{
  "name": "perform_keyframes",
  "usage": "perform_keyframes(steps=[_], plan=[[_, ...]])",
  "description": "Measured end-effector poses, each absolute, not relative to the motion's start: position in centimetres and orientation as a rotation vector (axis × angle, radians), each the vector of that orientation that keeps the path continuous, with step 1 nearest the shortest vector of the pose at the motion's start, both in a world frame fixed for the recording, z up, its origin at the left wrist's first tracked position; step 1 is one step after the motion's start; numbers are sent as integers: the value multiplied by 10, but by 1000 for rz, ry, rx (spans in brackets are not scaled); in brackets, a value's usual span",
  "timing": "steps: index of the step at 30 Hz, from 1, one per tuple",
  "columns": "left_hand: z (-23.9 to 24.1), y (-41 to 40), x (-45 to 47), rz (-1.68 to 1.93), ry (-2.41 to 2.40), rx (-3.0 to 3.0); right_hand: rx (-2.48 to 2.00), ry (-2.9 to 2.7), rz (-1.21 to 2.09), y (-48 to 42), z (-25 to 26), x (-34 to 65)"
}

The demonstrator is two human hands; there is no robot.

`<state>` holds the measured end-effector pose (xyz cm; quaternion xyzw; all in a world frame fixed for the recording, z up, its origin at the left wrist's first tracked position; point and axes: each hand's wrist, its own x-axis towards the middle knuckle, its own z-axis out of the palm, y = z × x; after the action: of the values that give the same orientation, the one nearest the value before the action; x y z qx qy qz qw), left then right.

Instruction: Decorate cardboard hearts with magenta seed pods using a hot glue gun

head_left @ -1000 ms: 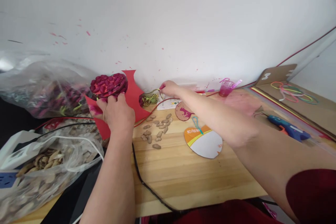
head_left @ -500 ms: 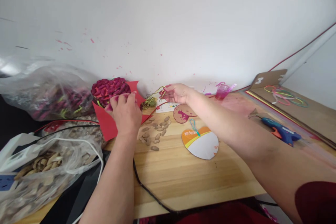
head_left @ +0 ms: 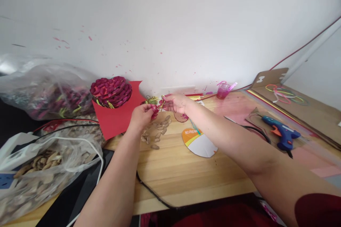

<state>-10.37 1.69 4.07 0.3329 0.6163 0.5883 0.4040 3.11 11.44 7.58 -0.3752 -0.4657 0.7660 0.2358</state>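
Observation:
My left hand and my right hand meet over the back of the wooden table, fingertips pinched together on thin yellow-green strands from a small tangle by the wall. Their fingertips are stained pink. Just below them lie several loose brown shells. To the left a red paper sheet leans against the wall with a dome of magenta-painted shells on it, free of both hands.
Clear plastic bags of shells and painted shells fill the left side beside a white power strip. A black cable crosses the table front. An orange-white card disc, pink cup, blue glue gun and cardboard lie right.
My left hand let go of the red sheet with the magenta shell dome and moved right to meet my right hand, which drew the yellow-green strands back from the wall.

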Motion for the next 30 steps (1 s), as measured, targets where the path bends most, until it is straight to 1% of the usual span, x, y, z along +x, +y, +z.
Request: perform_keyframes(steps=[11, 26, 30], plan=[[28, 26, -102, 1572, 1488, 837, -1082, -1353, 2063, 120, 61, 24], [23, 24, -103, 1548, 1701, 1051, -1155, -1468, 2000, 108, 62, 8], [28, 23, -101, 1627, 1573, 927, -1133, -1505, 2011, 103, 65, 11]])
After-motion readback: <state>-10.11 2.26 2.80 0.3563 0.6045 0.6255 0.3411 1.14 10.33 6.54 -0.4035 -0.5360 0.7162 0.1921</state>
